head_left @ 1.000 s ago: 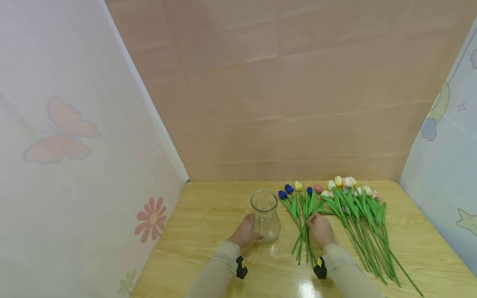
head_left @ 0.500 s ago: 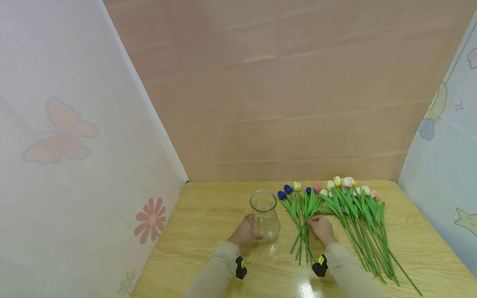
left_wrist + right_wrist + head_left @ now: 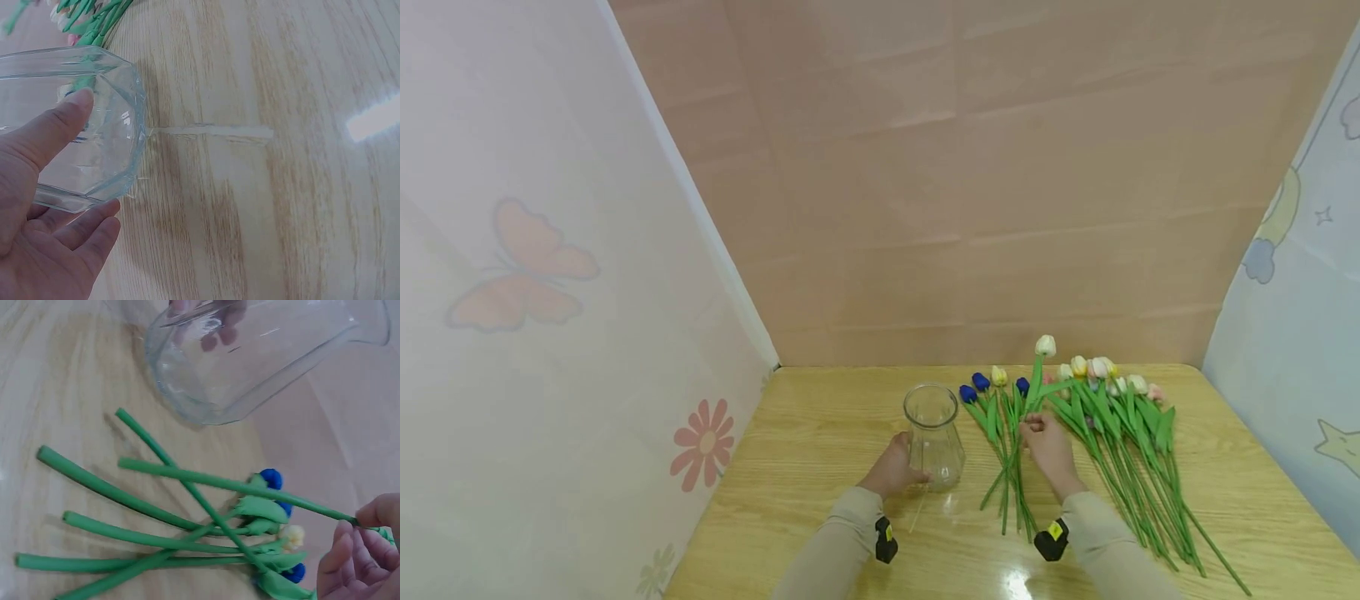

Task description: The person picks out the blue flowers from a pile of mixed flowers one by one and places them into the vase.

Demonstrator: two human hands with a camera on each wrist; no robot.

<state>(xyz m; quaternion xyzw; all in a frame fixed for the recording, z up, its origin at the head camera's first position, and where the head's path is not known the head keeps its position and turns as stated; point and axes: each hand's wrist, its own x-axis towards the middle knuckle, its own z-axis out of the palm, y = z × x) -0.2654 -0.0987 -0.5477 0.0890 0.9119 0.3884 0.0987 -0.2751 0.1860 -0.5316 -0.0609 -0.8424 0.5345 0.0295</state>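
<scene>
A clear glass vase [image 3: 942, 454] stands upright on the table; my left hand [image 3: 893, 468] holds its lower left side. In the left wrist view, the thumb of that left hand [image 3: 53, 131] lies on the glass, with the other fingers beneath. My right hand [image 3: 1051, 452] pinches the green stem of a white tulip [image 3: 1045, 346], its bloom raised above the others. In the right wrist view, the tulip's stem [image 3: 237, 486] runs out from thumb and fingertips over a small group of crossed tulips, with blue blooms [image 3: 271, 478] and a yellow one [image 3: 292, 537].
To the right lies a larger bunch of tulips [image 3: 1138, 467] in white, yellow and pink, stems toward me. The wooden table [image 3: 805, 433] meets a pinkish-brown backdrop [image 3: 865, 208]. Patterned cloth panels [image 3: 572, 375] stand on both sides.
My right hand has lifted the white tulip, so its bloom stands higher and now partly covers the pink one. The left hand and vase have stayed in place.
</scene>
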